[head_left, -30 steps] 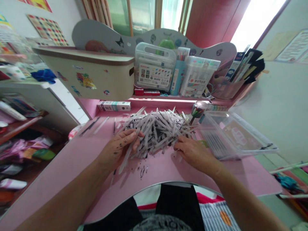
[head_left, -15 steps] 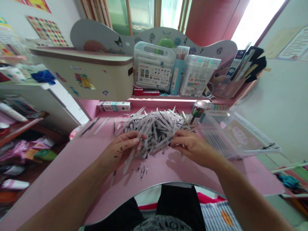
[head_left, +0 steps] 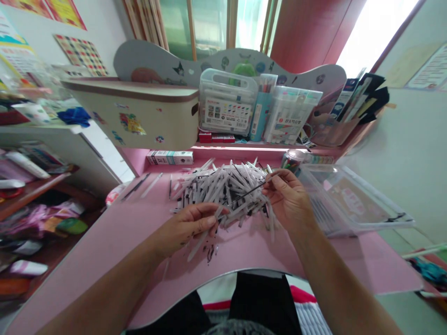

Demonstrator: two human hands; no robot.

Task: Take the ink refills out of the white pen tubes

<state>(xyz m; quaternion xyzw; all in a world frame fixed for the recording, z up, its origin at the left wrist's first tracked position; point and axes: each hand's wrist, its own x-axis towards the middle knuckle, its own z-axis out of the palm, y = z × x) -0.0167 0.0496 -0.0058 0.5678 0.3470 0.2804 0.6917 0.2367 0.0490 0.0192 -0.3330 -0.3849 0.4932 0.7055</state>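
My left hand pinches a whitish pen barrel, which slants down toward the desk's front edge. My right hand is raised over the right side of the heap, its thumb and fingers closed on a thin dark pen refill. The refill's lower end reaches close to the upper end of the barrel; whether it touches or goes inside, I cannot tell. Behind both hands lies a large heap of white pen barrels with dark pieces among them. Black ink smears mark the pink desk below my left fingers.
An open clear plastic box stands on the right of the pink desk. A can sits behind it. A few separate pen parts lie at left. The shelf above carries a cream bin and marker cases.
My right hand has risen from the heap's right edge and now holds a dark refill stretched toward my left hand. My left hand, with the barrel, has moved slightly right and down.
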